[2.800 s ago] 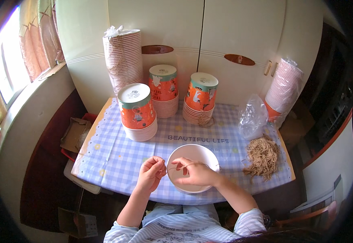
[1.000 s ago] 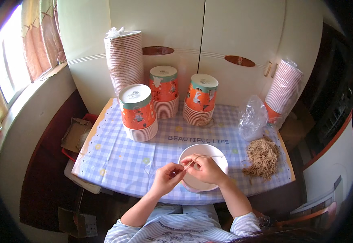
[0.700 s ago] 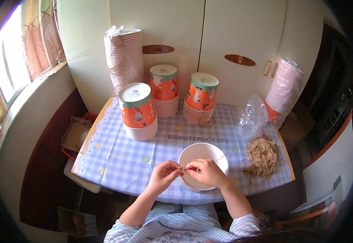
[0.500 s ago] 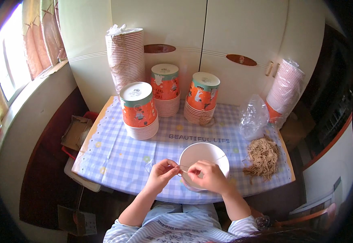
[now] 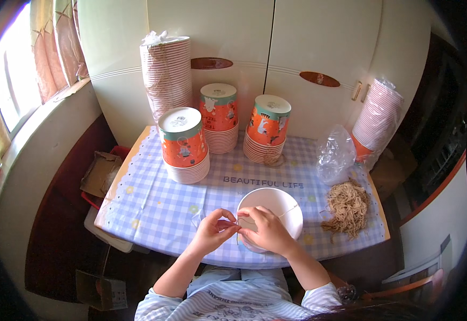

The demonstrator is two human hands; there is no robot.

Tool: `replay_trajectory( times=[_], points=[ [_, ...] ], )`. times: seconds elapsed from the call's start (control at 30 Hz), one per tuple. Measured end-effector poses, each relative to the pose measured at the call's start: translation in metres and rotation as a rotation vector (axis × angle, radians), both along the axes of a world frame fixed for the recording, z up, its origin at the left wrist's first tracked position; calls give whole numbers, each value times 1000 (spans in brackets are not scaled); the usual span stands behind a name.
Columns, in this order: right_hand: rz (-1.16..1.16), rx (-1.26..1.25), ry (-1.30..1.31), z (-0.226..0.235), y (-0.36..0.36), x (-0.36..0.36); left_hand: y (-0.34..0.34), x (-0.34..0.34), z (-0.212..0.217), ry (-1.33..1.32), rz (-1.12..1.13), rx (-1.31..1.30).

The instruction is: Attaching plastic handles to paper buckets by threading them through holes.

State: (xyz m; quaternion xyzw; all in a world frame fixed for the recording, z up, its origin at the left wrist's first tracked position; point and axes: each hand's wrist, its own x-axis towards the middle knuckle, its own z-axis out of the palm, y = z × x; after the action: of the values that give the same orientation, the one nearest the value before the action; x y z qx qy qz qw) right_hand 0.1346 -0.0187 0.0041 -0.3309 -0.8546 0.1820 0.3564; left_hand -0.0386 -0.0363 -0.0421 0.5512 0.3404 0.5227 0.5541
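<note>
A round paper bucket (image 5: 275,198), white inside, stands mouth up near the table's front edge. Thin string (image 5: 288,211) runs across its mouth from the right rim. At the left rim my left hand (image 5: 210,231) pinches the string between thumb and fingertips. Close against it, my right hand (image 5: 270,231) reaches over the bucket, thumb and fingers also closed on the string. A short string end hangs below the fingertips. The exact crossing of the string there is too small to make out.
A heap of tan strings (image 5: 347,209) lies at right, beside a clear plastic bag (image 5: 335,158). Upturned stacks of orange buckets (image 5: 184,150) stand farther back. Tall wrapped stacks (image 5: 165,80) rise at the back left and back right (image 5: 378,117). A checkered cloth (image 5: 153,214) covers the table.
My right hand has shifted slightly left, its fingers straighter and meeting the left fingertips. The string across the bucket shows as a longer line now. The bucket stays in place.
</note>
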Motion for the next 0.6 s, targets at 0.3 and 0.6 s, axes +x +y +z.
replay_trajectory(
  times=[0.3, 0.6],
  points=[
    [5, -19, 3, -4, -2, -2, -5, 0, 1, -30, 54, 55],
    [-10, -310, 177, -10, 0, 1, -20, 7, -10, 556, 326, 218]
  ],
)
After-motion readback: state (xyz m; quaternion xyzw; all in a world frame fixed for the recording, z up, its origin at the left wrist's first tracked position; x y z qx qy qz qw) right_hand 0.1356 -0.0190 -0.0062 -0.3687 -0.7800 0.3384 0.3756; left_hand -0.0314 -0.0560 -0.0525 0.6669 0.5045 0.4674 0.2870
